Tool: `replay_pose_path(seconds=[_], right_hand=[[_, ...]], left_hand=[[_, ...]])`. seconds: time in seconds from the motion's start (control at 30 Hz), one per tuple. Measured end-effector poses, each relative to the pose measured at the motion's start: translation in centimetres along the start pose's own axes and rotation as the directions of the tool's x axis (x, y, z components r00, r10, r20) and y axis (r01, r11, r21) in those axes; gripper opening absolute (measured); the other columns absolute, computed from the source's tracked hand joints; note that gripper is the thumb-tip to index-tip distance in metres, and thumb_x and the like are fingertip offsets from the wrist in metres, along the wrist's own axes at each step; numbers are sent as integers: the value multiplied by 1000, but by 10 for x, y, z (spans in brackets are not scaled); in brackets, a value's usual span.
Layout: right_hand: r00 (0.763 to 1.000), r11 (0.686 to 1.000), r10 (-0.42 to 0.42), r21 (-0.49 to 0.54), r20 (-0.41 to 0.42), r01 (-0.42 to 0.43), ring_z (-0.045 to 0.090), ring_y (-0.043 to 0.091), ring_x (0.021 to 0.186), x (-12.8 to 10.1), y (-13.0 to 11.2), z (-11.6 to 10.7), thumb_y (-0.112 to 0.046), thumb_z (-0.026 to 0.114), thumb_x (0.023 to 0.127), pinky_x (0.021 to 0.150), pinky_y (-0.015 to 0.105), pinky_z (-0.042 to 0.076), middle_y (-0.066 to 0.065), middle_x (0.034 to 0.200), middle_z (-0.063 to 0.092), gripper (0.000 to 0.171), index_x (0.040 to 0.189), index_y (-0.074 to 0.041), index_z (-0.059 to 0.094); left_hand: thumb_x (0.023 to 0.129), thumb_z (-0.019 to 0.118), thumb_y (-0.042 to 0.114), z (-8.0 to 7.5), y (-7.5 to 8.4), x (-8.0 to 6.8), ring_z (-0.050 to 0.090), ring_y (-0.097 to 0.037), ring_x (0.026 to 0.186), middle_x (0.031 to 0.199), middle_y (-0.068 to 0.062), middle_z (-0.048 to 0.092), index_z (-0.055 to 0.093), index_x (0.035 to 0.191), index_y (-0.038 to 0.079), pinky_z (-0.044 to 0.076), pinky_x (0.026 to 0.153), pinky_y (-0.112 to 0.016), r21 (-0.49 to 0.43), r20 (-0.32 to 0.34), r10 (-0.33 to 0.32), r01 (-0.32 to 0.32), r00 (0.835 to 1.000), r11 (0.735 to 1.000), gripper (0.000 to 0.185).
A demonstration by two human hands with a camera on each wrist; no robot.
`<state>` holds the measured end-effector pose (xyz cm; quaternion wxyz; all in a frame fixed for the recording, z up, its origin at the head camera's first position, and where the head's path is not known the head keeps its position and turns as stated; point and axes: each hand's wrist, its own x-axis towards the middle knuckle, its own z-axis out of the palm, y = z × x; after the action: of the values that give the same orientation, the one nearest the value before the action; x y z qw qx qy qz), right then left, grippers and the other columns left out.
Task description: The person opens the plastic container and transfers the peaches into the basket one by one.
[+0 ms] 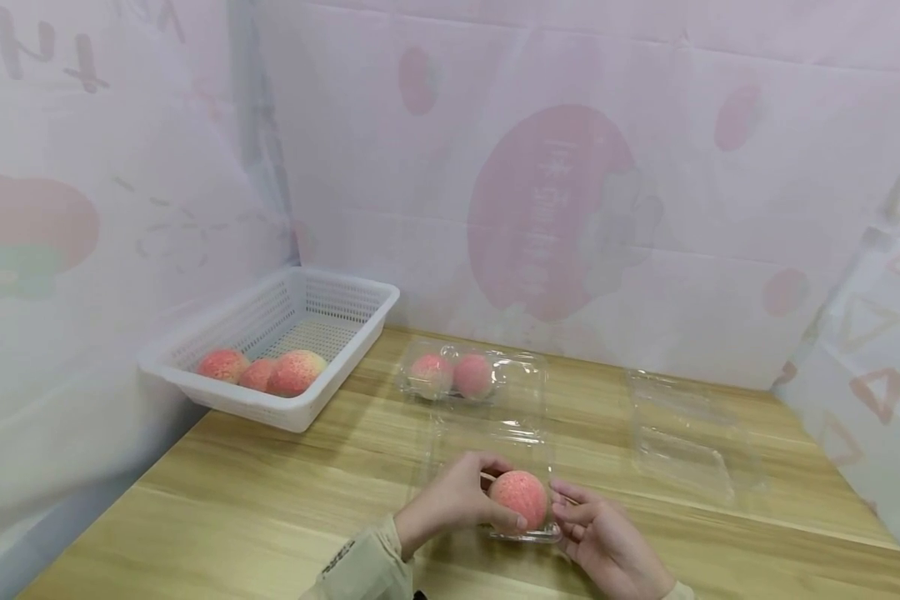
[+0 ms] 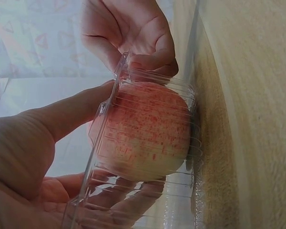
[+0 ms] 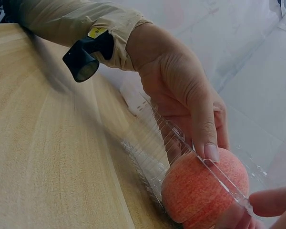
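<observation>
At the near table edge, the left hand [image 1: 450,498] grips a peach [image 1: 520,497] seated in an open clear clamshell box [image 1: 495,454]; the right hand [image 1: 607,542] pinches the box's right rim. Beyond lie a closed box of 2 peaches [image 1: 453,375], an empty clamshell [image 1: 686,442] and a white basket [image 1: 345,292]

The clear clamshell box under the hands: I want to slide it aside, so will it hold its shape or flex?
The clamshell box looks thin-walled, so it probably flexes. The round peach inside may roll and shift the weight.
</observation>
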<state>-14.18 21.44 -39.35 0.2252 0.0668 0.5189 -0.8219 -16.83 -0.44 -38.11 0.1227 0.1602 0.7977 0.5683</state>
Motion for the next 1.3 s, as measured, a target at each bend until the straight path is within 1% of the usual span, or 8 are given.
replay_pose_path(seconds=[0.2,0.5,0.83,1.07,1.17,1.3], right_hand=[[1000,1000,-7,6,-2,7,53,19,95,1,1,1,4,50,96,89,33,43,7,104,54,53,145,8,28],[1000,1000,-3,0,-3,3,52,19,95,0,0,1,3,51,96,89,32,43,8,105,55,60,148,9,20],[1000,1000,-2,6,-7,2,53,19,95,1,1,1,4,51,96,89,33,44,8,104,55,57,146,8,25],[1000,1000,-1,2,-12,1,52,20,96,1,2,1,4,51,96,90,33,45,9,106,53,60,148,9,21],[1000,1000,-2,-1,-12,2,52,20,95,1,1,1,4,51,96,89,33,45,9,105,54,60,148,9,21],[1000,1000,-1,-4,-13,1,52,19,95,1,1,1,3,51,97,88,32,44,8,104,56,58,147,9,23]], left_hand=[[65,90,4,-1,-2,1,65,-25,91,103,-6,65,65,112,-1,57,73,-31,-3,-1,16,-16,1000,1000,54],[65,91,8,1,-2,2,65,-24,91,101,-5,65,65,112,0,57,73,-29,12,0,10,-10,1000,1000,55],[64,92,9,1,-3,2,65,-23,90,99,-4,65,66,110,0,57,71,-28,10,-10,16,-16,1000,1000,54],[63,92,11,2,-2,1,64,-21,85,94,-3,65,66,109,0,57,69,-28,31,-30,13,-12,999,999,54],[62,92,12,2,-1,1,64,-19,82,89,-1,66,67,108,0,56,68,-27,22,-43,23,-22,999,1000,54],[62,92,13,1,0,3,64,-16,78,85,1,67,69,107,0,56,67,-26,11,-73,54,-53,996,999,52]])
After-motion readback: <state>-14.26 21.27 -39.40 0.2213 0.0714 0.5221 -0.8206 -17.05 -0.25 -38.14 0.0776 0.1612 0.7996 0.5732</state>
